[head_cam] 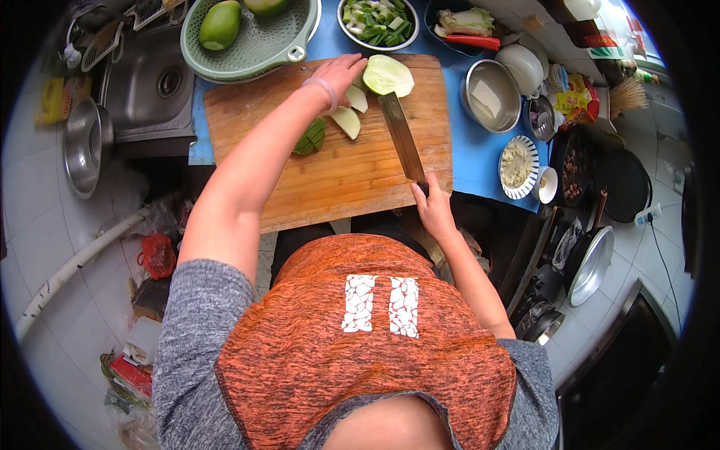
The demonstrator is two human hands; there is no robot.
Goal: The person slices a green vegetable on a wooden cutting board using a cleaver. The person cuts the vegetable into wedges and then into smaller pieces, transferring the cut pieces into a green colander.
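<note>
My right hand [434,209] grips the handle of a cleaver [403,135], its blade lying over the right part of the wooden cutting board [337,180]. The blade's far end meets the near edge of a cut half of a pale green gourd or squash [389,75]. My left hand [339,76] reaches over the board's far edge, beside several pale cut pieces [346,122]; its fingers partly cover them, and whether it holds one cannot be told. A dark green scored piece [310,138] lies nearer, partly behind my left forearm.
A green colander [256,62] with whole green gourds stands at the back left, beside the sink [143,115]. Behind the board is a bowl of chopped scallions [378,23]. At right stand a metal bowl [491,95], a striped dish of minced food [516,166] and a dark pan [572,169].
</note>
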